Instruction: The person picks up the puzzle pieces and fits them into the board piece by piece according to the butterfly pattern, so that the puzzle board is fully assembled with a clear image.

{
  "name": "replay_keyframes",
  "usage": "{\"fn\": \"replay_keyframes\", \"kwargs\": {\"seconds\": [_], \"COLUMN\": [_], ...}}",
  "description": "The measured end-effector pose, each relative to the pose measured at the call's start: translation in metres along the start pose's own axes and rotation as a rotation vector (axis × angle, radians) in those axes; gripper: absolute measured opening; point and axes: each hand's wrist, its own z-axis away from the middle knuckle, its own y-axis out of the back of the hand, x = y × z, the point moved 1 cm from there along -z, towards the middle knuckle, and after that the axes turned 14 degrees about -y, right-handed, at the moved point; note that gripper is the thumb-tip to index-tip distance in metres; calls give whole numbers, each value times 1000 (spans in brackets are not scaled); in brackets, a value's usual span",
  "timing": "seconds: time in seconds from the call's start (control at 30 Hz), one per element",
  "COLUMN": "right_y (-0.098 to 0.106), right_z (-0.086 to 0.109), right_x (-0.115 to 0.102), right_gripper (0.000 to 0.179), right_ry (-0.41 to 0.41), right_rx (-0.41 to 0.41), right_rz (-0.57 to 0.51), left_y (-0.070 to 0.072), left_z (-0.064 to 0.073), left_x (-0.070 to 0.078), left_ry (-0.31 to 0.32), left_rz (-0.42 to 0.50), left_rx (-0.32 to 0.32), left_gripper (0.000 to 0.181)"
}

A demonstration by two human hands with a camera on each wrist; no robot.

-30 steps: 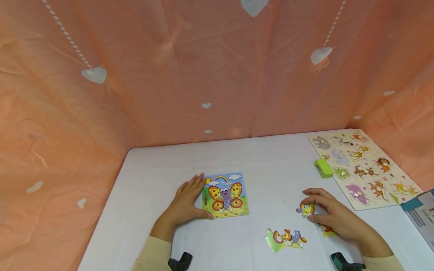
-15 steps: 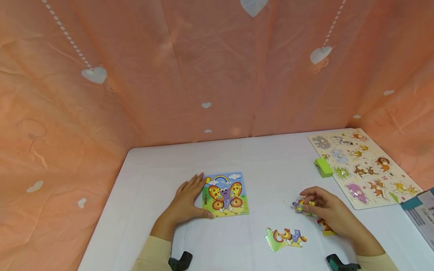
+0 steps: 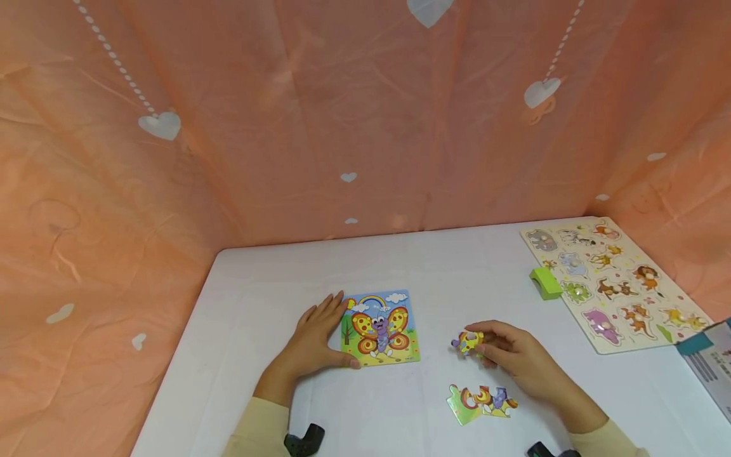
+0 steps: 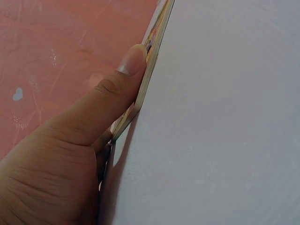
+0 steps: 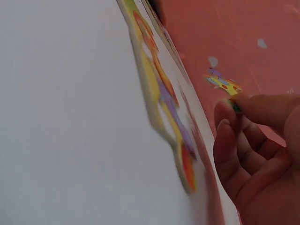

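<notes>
My left hand [image 3: 314,343] rests at the left side of a square butterfly picture puzzle [image 3: 379,330]. Its fingers lie along the left edge and its thumb along the lower one; the left wrist view shows the thumb on the board's rim. My right hand [image 3: 514,355] pinches a yellow puzzle piece [image 3: 470,343] with a purple tip between thumb and fingers, raised above the table. Joined puzzle pieces [image 3: 482,402] in green, orange and purple lie on the table in front of that hand, seen close up in the right wrist view.
A wooden animal peg puzzle board [image 3: 617,285] lies at the back right, with a green block [image 3: 546,284] against its left edge. A teal and white box [image 3: 708,362] stands at the right edge. An orange curtain [image 3: 388,127] hangs behind the white table [image 3: 268,273].
My right hand has lifted the yellow piece and carried it left, toward the butterfly picture. Another piece, formerly seen under that hand, is out of sight. My left hand stays put.
</notes>
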Motion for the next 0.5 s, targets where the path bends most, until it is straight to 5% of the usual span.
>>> {"fn": "replay_keyframes", "kwargs": {"seconds": [0.5], "right_y": [-46], "right_z": [-41], "right_x": [-23], "right_gripper": [29], "right_ry": [-43], "right_rx": [-5], "right_rz": [-82], "left_y": [1], "left_z": [0], "left_x": [1], "left_ry": [-6], "left_rz": [12], "left_rx": [3], "left_gripper": [134]}}
